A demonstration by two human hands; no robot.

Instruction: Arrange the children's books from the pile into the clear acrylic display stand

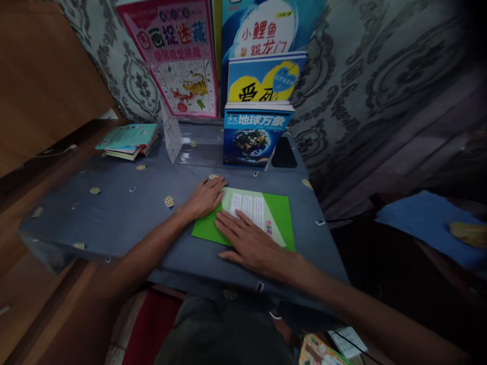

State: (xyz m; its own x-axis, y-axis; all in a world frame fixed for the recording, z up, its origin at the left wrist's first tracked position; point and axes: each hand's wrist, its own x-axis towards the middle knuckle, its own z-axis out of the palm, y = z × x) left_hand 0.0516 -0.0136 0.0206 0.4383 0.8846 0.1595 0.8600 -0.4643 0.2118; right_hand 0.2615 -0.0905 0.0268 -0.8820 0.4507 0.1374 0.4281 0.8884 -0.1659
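Note:
A green book [279, 213] with pale text panels lies flat near the table's front edge, its print turned sideways to me. My left hand [206, 196] rests at the book's upper left edge, fingers stretched out and pointing away to the right. Lower down, my right hand [249, 241] lies flat across the book's lower middle, fingers extended and thumb apart near the front edge. Neither hand grips anything. Part of the cover is hidden under the right hand.
Behind the book stands a clear book rack [198, 154] with a pink book [182, 66] and several blue and yellow books [249, 139]. A black phone [284, 153] lies right of it. A stack of books [129, 138] sits at the table's back left. Patterned curtain [342, 66] hangs behind.

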